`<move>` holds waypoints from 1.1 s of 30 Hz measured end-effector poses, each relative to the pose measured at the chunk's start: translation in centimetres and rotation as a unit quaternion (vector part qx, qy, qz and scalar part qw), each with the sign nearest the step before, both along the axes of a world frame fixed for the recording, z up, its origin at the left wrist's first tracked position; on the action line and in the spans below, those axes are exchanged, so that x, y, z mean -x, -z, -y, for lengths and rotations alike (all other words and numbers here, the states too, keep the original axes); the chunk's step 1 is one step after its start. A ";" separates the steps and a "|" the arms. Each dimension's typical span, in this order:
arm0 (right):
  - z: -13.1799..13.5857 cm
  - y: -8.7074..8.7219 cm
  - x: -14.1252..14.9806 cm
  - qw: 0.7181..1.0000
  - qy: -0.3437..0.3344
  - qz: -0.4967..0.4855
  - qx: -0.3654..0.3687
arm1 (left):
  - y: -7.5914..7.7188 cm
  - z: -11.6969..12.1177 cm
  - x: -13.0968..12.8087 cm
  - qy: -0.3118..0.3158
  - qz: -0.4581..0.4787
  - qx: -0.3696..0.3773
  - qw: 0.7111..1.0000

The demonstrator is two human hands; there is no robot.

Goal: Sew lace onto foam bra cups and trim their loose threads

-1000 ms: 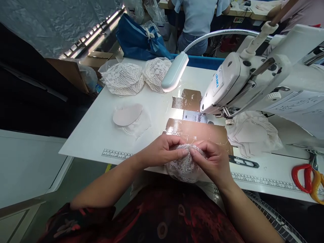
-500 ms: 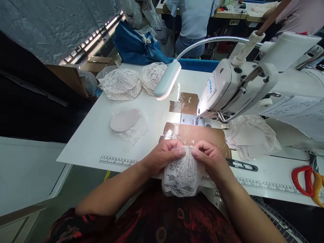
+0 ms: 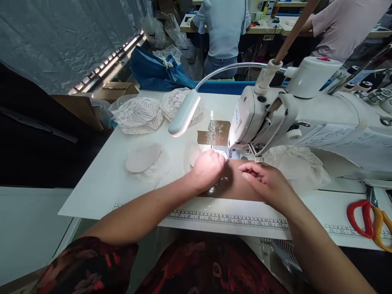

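My left hand (image 3: 208,169) is closed just left of the needle area of the white sewing machine (image 3: 245,122). A pale lace piece (image 3: 192,155) shows behind its knuckles, and most of that piece is hidden. Over the brown tape (image 3: 239,188) in front of the machine, my right hand (image 3: 266,183) is loosely curved, with thumb and fingers apart and nothing visible between them. A pile of pale lace pieces (image 3: 297,163) lies beyond it, under the machine arm.
Lace cups (image 3: 137,116) lie at the back left, beside the lamp head (image 3: 185,112). A pale oval pad (image 3: 143,158) rests on sheer lace at the left. Scissors with red and orange handles (image 3: 364,218) lie at the right edge. Two people sit beyond the table.
Both hands have moved forward from the table edge, the left carrying the lace piece up to the needle. The right hand has let go of it. The view has shifted slightly.
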State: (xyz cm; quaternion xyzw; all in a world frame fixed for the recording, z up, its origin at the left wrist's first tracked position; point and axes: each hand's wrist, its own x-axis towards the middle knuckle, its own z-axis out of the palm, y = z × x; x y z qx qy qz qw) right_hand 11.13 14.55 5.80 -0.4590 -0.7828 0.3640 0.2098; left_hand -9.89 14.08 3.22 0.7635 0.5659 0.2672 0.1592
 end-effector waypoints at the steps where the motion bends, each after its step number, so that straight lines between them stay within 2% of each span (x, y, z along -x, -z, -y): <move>1: -0.4 0.1 0.5 0.999 -0.008 0.031 -0.017 | 0.9 -0.1 -1.3 0.022 -0.019 0.016 0.999; 3: -0.8 0.3 1.3 0.995 -0.020 0.079 -0.053 | 1.7 0.4 -2.9 0.051 -0.035 0.034 0.998; 5: -0.8 0.9 2.0 0.989 -0.041 0.116 -0.087 | 1.3 1.2 -3.2 0.075 -0.054 0.046 0.995; 8: -0.3 2.0 2.7 0.973 -0.068 0.178 -0.129 | -0.2 1.8 -2.0 0.099 -0.079 0.068 0.990; 11: 0.1 2.8 3.0 0.953 -0.076 0.246 -0.161 | -1.0 1.4 -0.4 0.123 -0.045 0.087 0.988; 13: 0.2 2.9 3.1 0.941 -0.078 0.282 -0.172 | -0.7 0.9 0.3 0.139 -0.032 0.072 0.987; 17: -0.1 2.8 3.5 0.924 -0.068 0.329 -0.180 | 0.8 -0.1 0.7 0.161 -0.097 -0.014 0.982; 20: -0.4 2.8 4.0 0.918 -0.051 0.356 -0.168 | 1.6 -1.0 1.1 0.159 -0.118 -0.048 0.979; 27: -0.8 3.4 4.4 0.915 -0.019 0.367 -0.166 | 2.2 -2.9 2.3 0.184 -0.134 -0.096 0.969; 33: -0.7 3.9 4.2 0.914 -0.020 0.354 -0.195 | 2.4 -3.0 2.3 0.191 -0.114 -0.111 0.969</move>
